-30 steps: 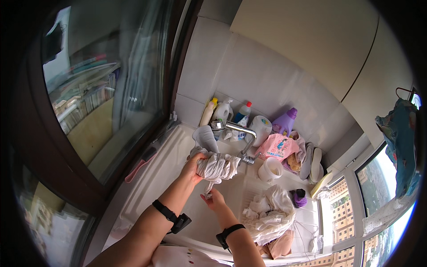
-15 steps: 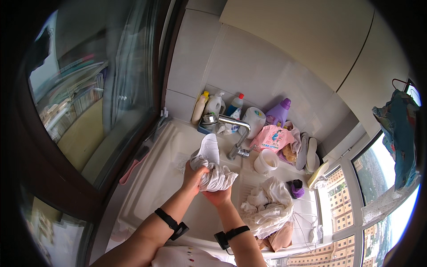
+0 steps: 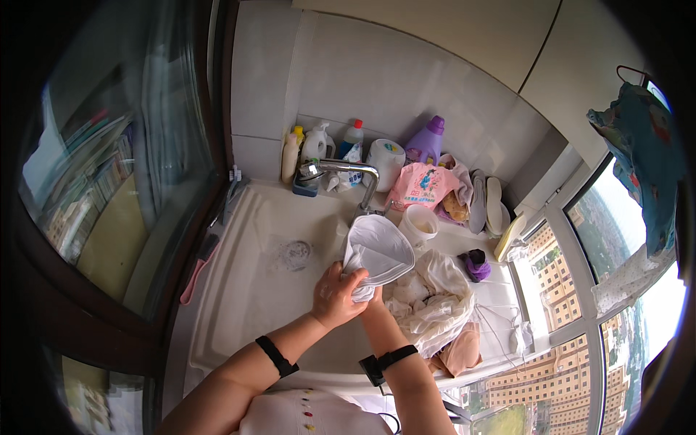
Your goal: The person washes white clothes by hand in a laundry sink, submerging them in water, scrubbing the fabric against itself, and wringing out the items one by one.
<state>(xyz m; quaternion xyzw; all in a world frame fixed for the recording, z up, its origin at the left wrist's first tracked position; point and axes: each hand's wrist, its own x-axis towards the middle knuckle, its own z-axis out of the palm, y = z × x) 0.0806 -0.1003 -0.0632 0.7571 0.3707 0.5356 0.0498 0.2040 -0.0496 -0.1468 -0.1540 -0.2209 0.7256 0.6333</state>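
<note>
Over the sink (image 3: pixel 239 290), both of my hands are closed on a white cloth item (image 3: pixel 378 250). It has a smooth, rounded, stiff-looking panel that fans out above my grip, and I cannot tell exactly what kind of item it is. My left hand (image 3: pixel 338 296) wraps its lower left side, thumb across the front. Behind and below the cloth is my right hand (image 3: pixel 374 299), its fingers mostly hidden. Bunched folds hang between the hands. The chrome tap (image 3: pixel 370 185) stands just beyond the item.
A pile of wet white cloth (image 3: pixel 438 297) lies on the ribbed board at right, with peach cloth (image 3: pixel 461 351) and a purple bundle (image 3: pixel 476 266) beside it. A white tub (image 3: pixel 418 226), a pink packet (image 3: pixel 423 186), a purple bottle (image 3: pixel 425 140) and slippers (image 3: pixel 486 203) line the back.
The white item has turned and spread, its smooth panel now wide and facing up. My hands have moved slightly right and closer together. The view has shifted.
</note>
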